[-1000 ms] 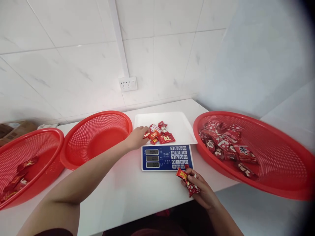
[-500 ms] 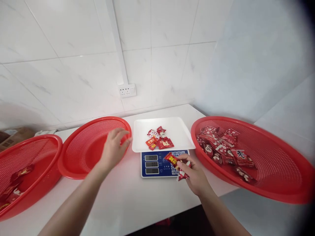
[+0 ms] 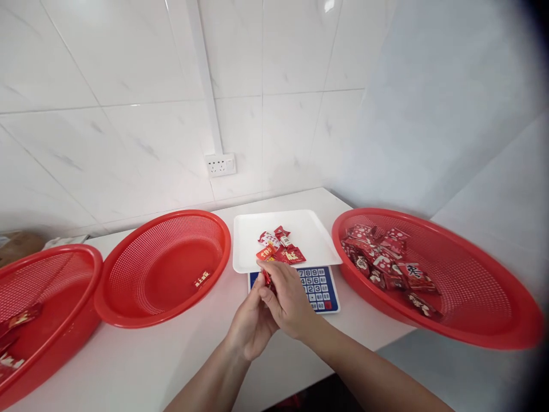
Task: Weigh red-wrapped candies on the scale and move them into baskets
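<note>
My left hand (image 3: 253, 323) and my right hand (image 3: 291, 297) are cupped together in front of the scale. Their fingers close around wrapped candies (image 3: 267, 278); only a bit of shiny red wrapper shows, the rest is hidden. Just beyond the fingertips, several red and white wrapped candies (image 3: 283, 243) lie in a loose pile on the white weighing tray (image 3: 244, 229). The hands cover the display and part of the blue keypad of the scale (image 3: 319, 289).
To the right stands a red basket (image 3: 484, 274) with several red packets. The middle red basket (image 3: 158, 274) holds one small red packet (image 3: 201, 278). At far left another red basket (image 3: 77, 286) contains red packets. A socket (image 3: 221, 165) is on the tiled wall.
My left hand has moved right, away from the middle basket, and closed. My right hand has moved left with its candies, and both hands now meet before the scale.
</note>
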{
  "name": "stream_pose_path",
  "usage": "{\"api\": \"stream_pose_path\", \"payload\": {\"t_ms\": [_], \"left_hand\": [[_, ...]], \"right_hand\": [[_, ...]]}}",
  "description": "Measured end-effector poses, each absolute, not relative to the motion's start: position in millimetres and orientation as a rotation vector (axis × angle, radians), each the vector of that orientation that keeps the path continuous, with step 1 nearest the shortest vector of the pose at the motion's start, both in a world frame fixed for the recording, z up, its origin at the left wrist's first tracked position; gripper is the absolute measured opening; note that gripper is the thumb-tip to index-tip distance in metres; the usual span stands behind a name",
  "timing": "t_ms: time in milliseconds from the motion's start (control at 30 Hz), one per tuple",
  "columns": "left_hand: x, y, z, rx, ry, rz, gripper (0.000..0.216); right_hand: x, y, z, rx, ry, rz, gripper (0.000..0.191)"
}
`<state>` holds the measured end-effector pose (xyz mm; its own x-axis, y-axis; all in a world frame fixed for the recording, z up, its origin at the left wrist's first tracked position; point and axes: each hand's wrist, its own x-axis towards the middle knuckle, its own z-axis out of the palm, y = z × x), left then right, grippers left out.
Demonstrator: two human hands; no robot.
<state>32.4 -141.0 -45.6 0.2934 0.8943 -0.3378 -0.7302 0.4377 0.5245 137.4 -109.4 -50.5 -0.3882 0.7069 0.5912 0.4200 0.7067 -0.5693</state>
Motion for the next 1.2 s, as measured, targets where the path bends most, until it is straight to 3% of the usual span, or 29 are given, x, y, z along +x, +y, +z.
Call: {"api": "stream_pose_path", "payload": {"t_ms": [167, 367, 533, 667, 867, 1200], "left_hand": [[24, -135, -50, 0.054, 0.629, 1.176, 0.022], [8, -136, -64, -0.212, 0.551, 0.987, 0.032], [6, -141, -72, -0.195, 0.528, 0.917, 0.029], [8, -143, -81, -0.167, 0.555, 0.881, 0.027], [12, -147, -91, -0.116, 0.63, 0.899, 0.022], [16, -151, -91, -0.038, 0.699, 0.907, 0.02]], "right_hand": [[146, -84, -30, -0.805, -2.085, 0.415, 0.043], [171, -20, -22, -1.485, -2.138, 0.392, 0.036], [169, 0, -30, -1.59, -2.211, 0.429, 0.03], [143, 3, -13, -1.507, -2.233, 0.503, 0.027], [97, 11, 26, -1.148, -2.319, 0.625, 0.044], [130, 2, -13, -1.159, -2.712, 0.527, 0.021]]}}
